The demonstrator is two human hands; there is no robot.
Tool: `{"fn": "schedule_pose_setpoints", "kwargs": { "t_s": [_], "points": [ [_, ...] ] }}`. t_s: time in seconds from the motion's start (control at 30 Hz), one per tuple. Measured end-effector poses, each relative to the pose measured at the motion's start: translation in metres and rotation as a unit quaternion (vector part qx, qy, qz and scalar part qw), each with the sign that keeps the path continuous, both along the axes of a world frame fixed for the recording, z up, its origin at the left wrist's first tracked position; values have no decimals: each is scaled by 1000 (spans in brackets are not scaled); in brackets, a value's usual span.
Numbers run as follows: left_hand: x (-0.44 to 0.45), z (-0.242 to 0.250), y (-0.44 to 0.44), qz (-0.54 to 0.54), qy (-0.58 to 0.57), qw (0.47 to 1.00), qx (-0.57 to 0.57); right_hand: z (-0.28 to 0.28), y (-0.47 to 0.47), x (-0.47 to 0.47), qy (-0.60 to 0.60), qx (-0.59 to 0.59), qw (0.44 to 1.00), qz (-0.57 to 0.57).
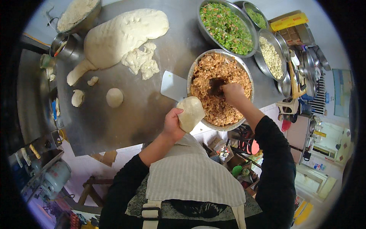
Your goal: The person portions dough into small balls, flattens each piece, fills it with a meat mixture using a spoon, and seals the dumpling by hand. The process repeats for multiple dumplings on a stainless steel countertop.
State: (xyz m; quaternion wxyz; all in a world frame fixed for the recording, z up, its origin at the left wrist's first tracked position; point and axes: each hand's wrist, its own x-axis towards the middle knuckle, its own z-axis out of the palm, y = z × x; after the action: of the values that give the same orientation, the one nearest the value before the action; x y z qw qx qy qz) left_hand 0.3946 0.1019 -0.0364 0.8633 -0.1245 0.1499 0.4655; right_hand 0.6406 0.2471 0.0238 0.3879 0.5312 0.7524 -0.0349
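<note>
A flattened round of dough (191,114) rests in my left hand (173,126), the thumb lying over its edge. My right hand (235,94) is closed on a dark tool (216,86) dipped into a brown chopped filling (208,68); the handle is hidden by the fingers. This filling is in a large metal bowl (191,94) near the table's front edge. Just left of the bowl lies a flat pale scraper (173,86). A dough ball (114,98) and a smaller dough piece (77,98) sit farther left.
The metal table (137,114) bears a large dough mass (114,37) and a sticky dough lump (143,61). Behind the filling stand bowls of chopped greens (228,28) and pale chopped food (270,54). A flour bowl (78,14) and metal pot (61,45) stand far left.
</note>
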Motion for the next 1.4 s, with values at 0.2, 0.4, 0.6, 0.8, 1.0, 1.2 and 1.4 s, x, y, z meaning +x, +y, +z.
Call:
{"fn": "schedule_pose_setpoints", "kwargs": {
  "t_s": [0.2, 0.4, 0.6, 0.8, 1.0, 1.2, 1.4],
  "points": [
    [3, -6, -1, 15, -5, 999, -40, -5, 19, 15, 46, -28, 998, -36],
    [4, -12, 1, 16, -21, 999, -31, -21, 22, 27, 127, -77, 984, -95],
    [5, -12, 1, 16, -5, 1000, -14, -31, 29, 32, 304, -156, 883, -322],
    [4, -9, 2, -3, 45, 999, -18, -43, 15, 21, 472, -126, 657, -575],
    [5, -8, 1, 1, 70, 997, -14, -35, -12, 12, 530, -73, 496, -684],
    [1, 3, 1, 20, 82, 996, -13, -8, -44, 15, 599, -43, 483, -638],
    [2, 50, 13, 16, 148, 988, 27, 38, -75, 18, 662, 41, 585, -466]
  ]
}}
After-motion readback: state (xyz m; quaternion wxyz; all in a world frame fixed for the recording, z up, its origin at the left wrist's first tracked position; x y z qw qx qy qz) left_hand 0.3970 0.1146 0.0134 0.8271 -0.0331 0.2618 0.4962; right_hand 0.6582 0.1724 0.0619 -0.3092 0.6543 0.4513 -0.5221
